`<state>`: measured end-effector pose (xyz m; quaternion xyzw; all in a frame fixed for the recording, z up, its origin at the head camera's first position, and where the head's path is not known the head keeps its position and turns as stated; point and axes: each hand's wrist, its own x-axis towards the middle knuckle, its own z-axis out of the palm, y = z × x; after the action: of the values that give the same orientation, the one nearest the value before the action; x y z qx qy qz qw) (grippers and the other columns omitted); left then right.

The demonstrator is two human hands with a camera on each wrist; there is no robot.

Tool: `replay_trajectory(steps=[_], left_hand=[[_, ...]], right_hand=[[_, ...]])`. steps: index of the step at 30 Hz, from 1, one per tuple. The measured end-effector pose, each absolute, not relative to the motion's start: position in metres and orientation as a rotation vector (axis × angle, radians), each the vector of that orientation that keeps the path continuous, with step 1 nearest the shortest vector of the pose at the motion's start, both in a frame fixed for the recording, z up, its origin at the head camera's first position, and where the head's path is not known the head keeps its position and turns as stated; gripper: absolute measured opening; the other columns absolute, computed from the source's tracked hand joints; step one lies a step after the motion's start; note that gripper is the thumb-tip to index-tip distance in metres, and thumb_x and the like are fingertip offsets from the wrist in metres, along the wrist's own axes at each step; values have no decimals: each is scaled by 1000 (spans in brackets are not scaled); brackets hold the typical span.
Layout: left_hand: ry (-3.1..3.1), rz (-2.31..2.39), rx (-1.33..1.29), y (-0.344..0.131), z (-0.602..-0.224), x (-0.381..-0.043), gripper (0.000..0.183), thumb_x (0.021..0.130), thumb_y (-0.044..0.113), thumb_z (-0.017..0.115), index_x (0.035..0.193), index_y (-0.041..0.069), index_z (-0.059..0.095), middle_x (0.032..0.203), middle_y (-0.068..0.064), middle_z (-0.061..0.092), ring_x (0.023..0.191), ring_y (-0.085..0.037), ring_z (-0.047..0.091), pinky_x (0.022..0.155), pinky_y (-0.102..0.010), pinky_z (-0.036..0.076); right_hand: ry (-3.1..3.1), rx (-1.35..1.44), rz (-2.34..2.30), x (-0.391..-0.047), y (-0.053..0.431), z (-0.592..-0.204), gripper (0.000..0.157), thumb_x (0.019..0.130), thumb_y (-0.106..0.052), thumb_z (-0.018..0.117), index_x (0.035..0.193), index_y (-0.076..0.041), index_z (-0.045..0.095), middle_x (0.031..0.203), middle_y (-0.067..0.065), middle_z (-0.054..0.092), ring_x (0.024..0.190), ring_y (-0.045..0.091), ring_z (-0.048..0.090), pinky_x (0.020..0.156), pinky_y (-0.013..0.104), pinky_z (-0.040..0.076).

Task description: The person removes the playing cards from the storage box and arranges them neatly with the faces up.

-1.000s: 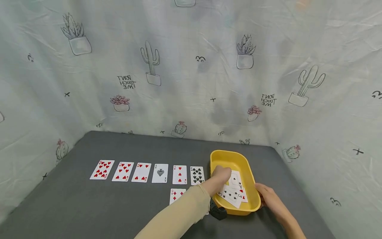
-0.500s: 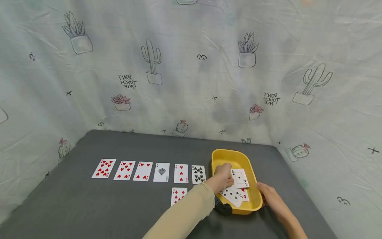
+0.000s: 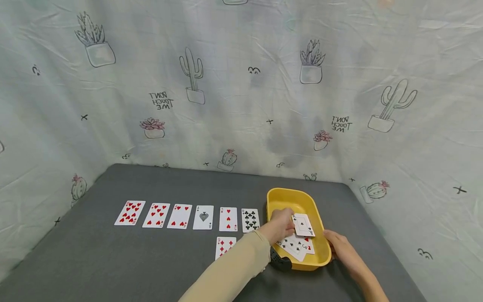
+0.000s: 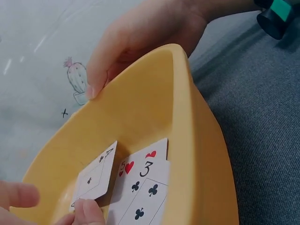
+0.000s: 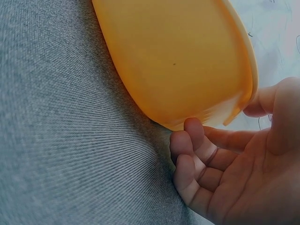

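Observation:
My left hand (image 3: 281, 223) reaches into a yellow plastic tray (image 3: 300, 204) and pinches an ace of clubs (image 3: 304, 225) at its edge. In the left wrist view, the ace (image 4: 97, 174) is tilted up from the tray's floor, between my thumb and fingertips (image 4: 89, 212). Under it lie a three of clubs (image 4: 140, 202) and a hearts card (image 4: 150, 152), overlapping. My right hand (image 3: 341, 247) holds the tray's right side. The right wrist view has its thumb at the rim and curled fingertips (image 5: 185, 166) at the outer wall.
To the left, a row of face-up cards runs from a hearts card (image 3: 130, 213) past an ace of spades (image 3: 203, 217) to a clubs card (image 3: 250, 220). Below it, a diamonds card (image 3: 225, 246) is partly covered by my left sleeve (image 3: 230, 268). A printed curtain (image 3: 234, 105) surrounds the table.
Inside the tray, my left hand has taken hold of the ace of clubs, which has turned and lifted off the other cards. My right hand stays at the tray's side.

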<state>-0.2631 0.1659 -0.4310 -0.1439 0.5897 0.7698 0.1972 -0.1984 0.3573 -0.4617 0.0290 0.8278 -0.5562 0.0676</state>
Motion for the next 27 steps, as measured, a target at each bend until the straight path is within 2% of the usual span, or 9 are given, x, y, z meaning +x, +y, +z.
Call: replay_trajectory(steps=[4, 9, 14, 19, 23, 27], left_hand=[[1825, 2032, -364, 165, -432, -260, 15, 91, 5, 63, 102, -3, 55, 74, -10, 56, 58, -14, 50, 71, -30, 57], [2020, 1880, -333, 166, -436, -258, 27, 83, -2, 73, 100, -1, 53, 66, -11, 64, 49, -13, 57, 55, -27, 56], [2029, 1893, -325, 169, -438, -257, 26, 79, -8, 74, 93, -2, 53, 65, -14, 66, 57, -22, 68, 56, -32, 58], [2026, 1919, -296, 170, -439, -258, 17, 79, -9, 73, 84, -3, 59, 67, -14, 66, 60, -24, 69, 58, -32, 59], [2120, 1924, -148, 167, -436, -257, 12, 80, -5, 75, 80, 3, 67, 69, -9, 64, 62, -23, 69, 58, -33, 59], [2073, 2040, 55, 157, -428, -253, 12, 80, -4, 75, 84, 6, 68, 72, -5, 63, 65, -23, 69, 58, -33, 59]], right_hand=[[2491, 80, -1683, -197, 358, -461, 51, 108, -34, 36, 117, 14, 53, 84, 14, 66, 65, 20, 61, 55, 30, 52], [2481, 98, -1685, -198, 358, -462, 51, 108, -34, 35, 113, 13, 55, 81, 13, 66, 65, 20, 62, 55, 30, 53], [2481, 110, -1680, -199, 357, -460, 52, 108, -33, 34, 117, 14, 53, 83, 13, 67, 65, 20, 62, 56, 30, 53], [2477, 108, -1678, -200, 357, -459, 52, 108, -34, 33, 119, 14, 52, 85, 13, 67, 66, 21, 62, 56, 30, 53], [2481, 72, -1676, -201, 359, -461, 52, 108, -33, 33, 119, 14, 53, 85, 14, 67, 66, 22, 62, 56, 32, 53], [2479, 53, -1686, -203, 360, -463, 52, 109, -32, 32, 120, 14, 53, 84, 16, 67, 65, 22, 62, 55, 31, 53]])
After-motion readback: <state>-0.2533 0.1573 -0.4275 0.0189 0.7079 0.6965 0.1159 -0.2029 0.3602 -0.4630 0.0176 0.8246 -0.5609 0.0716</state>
